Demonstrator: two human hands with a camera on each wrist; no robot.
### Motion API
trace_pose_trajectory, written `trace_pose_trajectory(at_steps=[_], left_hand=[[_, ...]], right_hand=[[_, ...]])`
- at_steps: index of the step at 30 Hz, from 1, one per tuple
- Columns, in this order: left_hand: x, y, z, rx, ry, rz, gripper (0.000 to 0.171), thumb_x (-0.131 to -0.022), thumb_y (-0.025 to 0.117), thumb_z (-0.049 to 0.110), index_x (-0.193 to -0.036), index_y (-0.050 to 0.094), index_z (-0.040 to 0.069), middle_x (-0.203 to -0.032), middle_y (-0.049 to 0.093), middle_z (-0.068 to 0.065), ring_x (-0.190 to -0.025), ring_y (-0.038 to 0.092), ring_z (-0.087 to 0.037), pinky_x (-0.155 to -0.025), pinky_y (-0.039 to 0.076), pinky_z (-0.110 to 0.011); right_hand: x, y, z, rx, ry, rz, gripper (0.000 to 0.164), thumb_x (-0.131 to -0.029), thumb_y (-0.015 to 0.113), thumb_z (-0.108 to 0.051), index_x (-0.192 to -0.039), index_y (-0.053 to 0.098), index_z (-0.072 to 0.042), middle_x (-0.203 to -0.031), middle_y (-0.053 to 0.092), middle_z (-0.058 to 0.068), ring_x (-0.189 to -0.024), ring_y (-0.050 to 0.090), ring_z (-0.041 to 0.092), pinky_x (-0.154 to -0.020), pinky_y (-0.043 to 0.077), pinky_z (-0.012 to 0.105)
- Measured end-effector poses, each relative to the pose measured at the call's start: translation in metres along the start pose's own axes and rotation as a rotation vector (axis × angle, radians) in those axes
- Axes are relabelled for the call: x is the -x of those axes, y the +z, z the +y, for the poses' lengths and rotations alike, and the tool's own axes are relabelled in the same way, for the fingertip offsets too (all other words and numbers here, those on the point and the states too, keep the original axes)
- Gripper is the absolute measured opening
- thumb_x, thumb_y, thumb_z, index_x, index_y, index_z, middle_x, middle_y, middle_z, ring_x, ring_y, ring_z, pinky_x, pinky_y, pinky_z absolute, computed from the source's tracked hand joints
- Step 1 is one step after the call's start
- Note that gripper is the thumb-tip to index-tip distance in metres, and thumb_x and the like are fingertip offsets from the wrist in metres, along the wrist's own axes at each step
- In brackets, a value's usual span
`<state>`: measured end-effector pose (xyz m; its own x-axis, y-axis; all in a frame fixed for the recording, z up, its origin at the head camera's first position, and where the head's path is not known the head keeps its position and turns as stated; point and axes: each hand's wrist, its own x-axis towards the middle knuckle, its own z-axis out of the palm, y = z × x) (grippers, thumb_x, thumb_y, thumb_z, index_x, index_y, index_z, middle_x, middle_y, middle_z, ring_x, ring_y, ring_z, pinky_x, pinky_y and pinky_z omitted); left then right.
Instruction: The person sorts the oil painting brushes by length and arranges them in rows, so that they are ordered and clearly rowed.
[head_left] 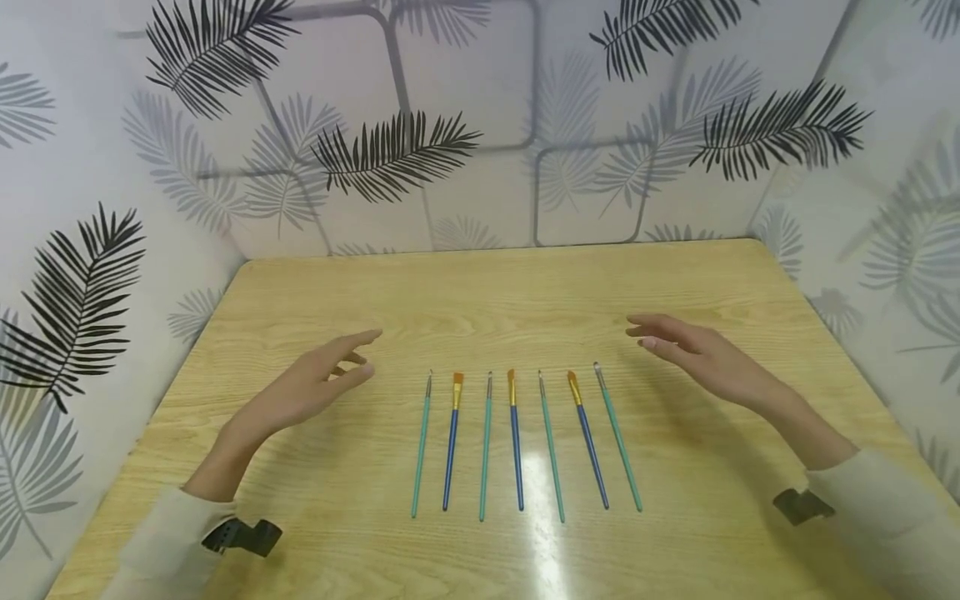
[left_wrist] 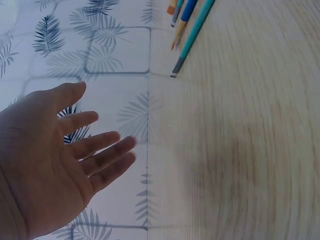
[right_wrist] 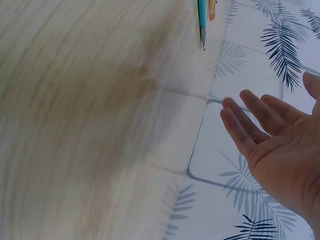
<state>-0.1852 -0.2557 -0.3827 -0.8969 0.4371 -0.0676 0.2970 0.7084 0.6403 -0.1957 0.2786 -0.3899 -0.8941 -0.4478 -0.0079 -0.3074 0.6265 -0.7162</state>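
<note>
Several thin paintbrushes lie side by side on the table, bristles toward the far edge, teal handles alternating with blue ones. At the row's left end is a teal paintbrush (head_left: 421,450); beside it lies a blue paintbrush with a flat orange tip (head_left: 451,450). Another teal paintbrush (head_left: 621,446) closes the row on the right, slanting. My left hand (head_left: 307,387) hovers left of the row, fingers relaxed, holding nothing. To the right of the brushes my right hand (head_left: 701,358) is held over the table, its fingers loosely extended and the palm bare in the right wrist view.
The light wood table (head_left: 315,300) reaches back to a wall covering (head_left: 480,200) printed with dark and grey leaves. Dark straps (head_left: 242,536) sit on both wrists over pale sleeves (head_left: 168,533). A bright glare strip crosses the table near the front middle.
</note>
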Motion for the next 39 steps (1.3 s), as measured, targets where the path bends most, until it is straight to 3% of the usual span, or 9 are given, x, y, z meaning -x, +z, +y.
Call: trace_pose_trajectory(at_steps=[5,9,12,16,19,26,32,39], left_hand=[[-0.001,0.004,0.007,0.045,-0.003,-0.032,0.055,-0.102,0.048,0.052,-0.153,0.032,0.042,-0.153,0.046,0.003,-0.127,0.056,-0.024,-0.097,0.050,-0.052],[-0.001,0.007,0.012,0.063,0.002,-0.044,0.054,-0.102,0.049,0.051,-0.152,0.028,0.048,-0.152,0.047,0.005,-0.128,0.056,-0.023,-0.098,0.049,-0.051],[-0.002,0.009,0.015,0.070,0.003,-0.042,0.055,-0.102,0.050,0.050,-0.152,0.027,0.049,-0.151,0.049,0.003,-0.128,0.056,-0.022,-0.097,0.048,-0.051],[-0.005,0.013,0.021,0.104,0.008,-0.070,0.057,-0.101,0.052,0.050,-0.152,0.027,0.047,-0.149,0.051,-0.002,-0.122,0.060,-0.021,-0.095,0.050,-0.049],[-0.007,0.017,0.025,0.138,0.009,-0.103,0.058,-0.100,0.054,0.049,-0.152,0.028,0.045,-0.145,0.054,-0.006,-0.112,0.065,-0.021,-0.090,0.053,-0.046],[-0.006,0.030,0.028,0.210,0.003,-0.162,0.060,-0.099,0.057,0.047,-0.153,0.030,0.042,-0.136,0.061,-0.008,-0.094,0.069,-0.027,-0.086,0.055,-0.044],[-0.008,0.043,0.032,0.202,0.004,-0.184,0.059,-0.100,0.058,0.042,-0.152,0.033,0.039,-0.127,0.066,-0.006,-0.088,0.070,-0.025,-0.082,0.055,-0.041],[-0.015,0.058,0.041,0.177,0.011,-0.210,0.059,-0.100,0.060,0.037,-0.153,0.038,0.022,-0.113,0.070,-0.006,-0.071,0.066,-0.025,-0.067,0.053,-0.036]], right_hand=[[0.000,0.004,0.002,-0.103,-0.038,-0.035,0.042,-0.108,0.041,-0.031,-0.149,0.043,-0.021,-0.140,0.060,0.009,-0.119,0.064,0.027,-0.095,0.053,0.031],[-0.002,0.007,0.003,-0.171,-0.020,-0.070,0.043,-0.105,0.051,-0.031,-0.147,0.047,-0.021,-0.135,0.063,0.011,-0.107,0.068,0.023,-0.085,0.056,0.036],[-0.005,0.009,0.002,-0.223,0.012,-0.081,0.046,-0.101,0.060,-0.030,-0.144,0.049,-0.022,-0.132,0.064,0.014,-0.098,0.070,0.028,-0.077,0.058,0.042],[-0.008,0.013,0.001,-0.315,0.053,-0.098,0.048,-0.097,0.066,-0.028,-0.142,0.051,-0.018,-0.129,0.064,0.020,-0.089,0.068,0.041,-0.068,0.058,0.045],[-0.009,0.018,-0.003,-0.355,0.087,-0.109,0.051,-0.096,0.067,-0.028,-0.142,0.050,-0.013,-0.126,0.064,0.022,-0.086,0.067,0.042,-0.061,0.057,0.041],[-0.006,0.032,-0.011,-0.348,0.192,-0.168,0.056,-0.094,0.070,-0.031,-0.141,0.049,-0.010,-0.115,0.066,0.020,-0.071,0.065,0.031,-0.048,0.051,0.037],[-0.004,0.043,-0.016,-0.356,0.244,-0.196,0.052,-0.092,0.072,-0.027,-0.136,0.051,-0.007,-0.103,0.069,0.022,-0.054,0.052,0.017,-0.041,0.037,0.027],[-0.006,0.053,-0.028,-0.354,0.251,-0.227,0.053,-0.090,0.075,-0.028,-0.131,0.052,-0.005,-0.092,0.071,0.020,-0.048,0.044,0.013,-0.040,0.028,0.021]])
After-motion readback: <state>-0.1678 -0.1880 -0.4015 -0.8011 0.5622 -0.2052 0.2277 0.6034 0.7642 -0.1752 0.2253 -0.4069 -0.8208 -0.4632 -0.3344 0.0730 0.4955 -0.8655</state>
